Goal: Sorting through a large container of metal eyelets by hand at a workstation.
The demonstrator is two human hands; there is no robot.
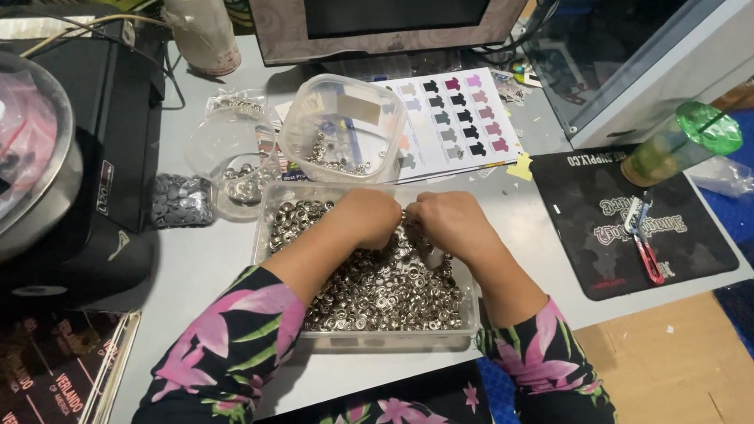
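Now my left hand and right hand, both curled with grips hidden, sort metal snaps over the clear tray; next I'd say careful pinching.

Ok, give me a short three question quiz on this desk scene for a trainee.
1. True or false: both hands, left hand and right hand, are over the tray of metal rings.
2. What lies on the black mat? A) red snips B) a spoon C) a phone
3. Which side of the tray is the green-lidded cup on, the person's left or right?

Key: 1 true. 2 A, the red snips. 3 right.
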